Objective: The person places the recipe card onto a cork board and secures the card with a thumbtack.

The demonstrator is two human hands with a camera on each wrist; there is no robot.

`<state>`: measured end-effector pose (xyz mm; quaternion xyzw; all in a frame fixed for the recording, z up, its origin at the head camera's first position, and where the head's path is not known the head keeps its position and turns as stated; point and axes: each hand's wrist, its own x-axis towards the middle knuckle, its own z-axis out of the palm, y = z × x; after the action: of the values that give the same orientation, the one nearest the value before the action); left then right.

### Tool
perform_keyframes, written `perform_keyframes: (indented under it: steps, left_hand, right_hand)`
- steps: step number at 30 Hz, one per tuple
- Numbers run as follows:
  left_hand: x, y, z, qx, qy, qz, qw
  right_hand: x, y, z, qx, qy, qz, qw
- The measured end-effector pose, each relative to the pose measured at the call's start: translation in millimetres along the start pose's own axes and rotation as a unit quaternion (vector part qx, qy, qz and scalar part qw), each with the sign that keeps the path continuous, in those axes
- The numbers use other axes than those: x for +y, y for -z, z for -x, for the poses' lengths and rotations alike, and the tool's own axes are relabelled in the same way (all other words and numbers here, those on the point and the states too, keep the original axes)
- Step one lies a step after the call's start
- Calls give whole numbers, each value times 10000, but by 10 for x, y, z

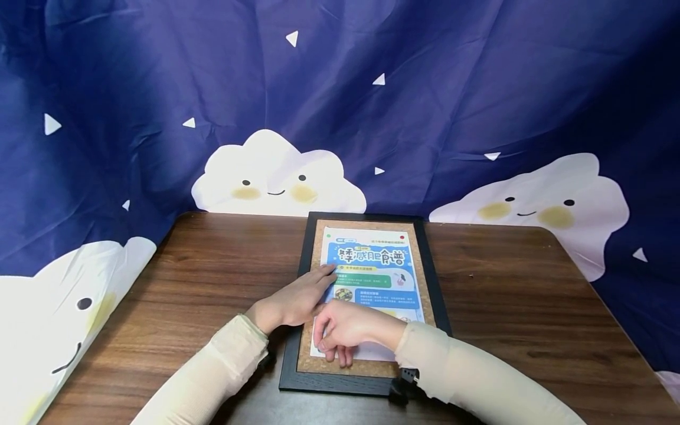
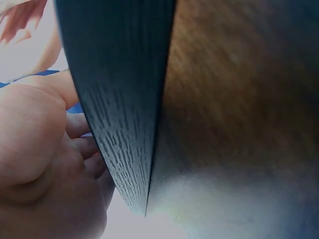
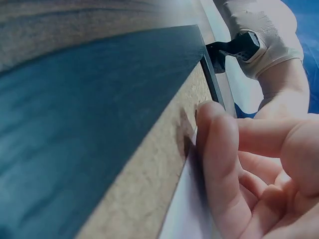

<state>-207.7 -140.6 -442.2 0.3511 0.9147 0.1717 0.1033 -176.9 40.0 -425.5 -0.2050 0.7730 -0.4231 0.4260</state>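
A corkboard in a black wood-grain frame [image 1: 366, 383] lies on the table, with a printed poster [image 1: 372, 257] over its cork. My left hand [image 1: 297, 295] lies across the frame's left side, its extended fingers resting on the poster's left edge. In the left wrist view, its palm [image 2: 35, 149] shows beside the black frame edge. My right hand [image 1: 350, 327] bends down over the poster's lower left corner, thumb and forefinger brought together there. The right wrist view has those fingertips [image 3: 219, 124] right at the paper corner; I cannot tell what they pinch.
A green dot [image 1: 329, 236] and a red dot [image 1: 402, 237] mark the poster's upper corners. The brown wooden table [image 1: 510, 295] extends on both sides of the board. Behind its far edge hangs a dark blue cloth [image 1: 340, 106] with smiling clouds.
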Motion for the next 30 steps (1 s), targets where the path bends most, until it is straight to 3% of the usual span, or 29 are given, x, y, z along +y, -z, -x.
perform_keyframes:
  steps: [9,17,26,30]
  left_hand:
    - [-7,1,3,54,-95,-76,9999]
    - [-1,14,9,32,-31,12,10000]
    - [-20,-17,6,-117,115,169,9997]
    - [-98,-69,-4,-59,67,330,9994]
  right_hand:
    - [-24,50,-39,-57,-135,707,9974]
    - [122,114,30,-20,229,444,9987]
    - [284,224,248,112,656,281,9974]
    - [343,313,363,199,775,365,9961]
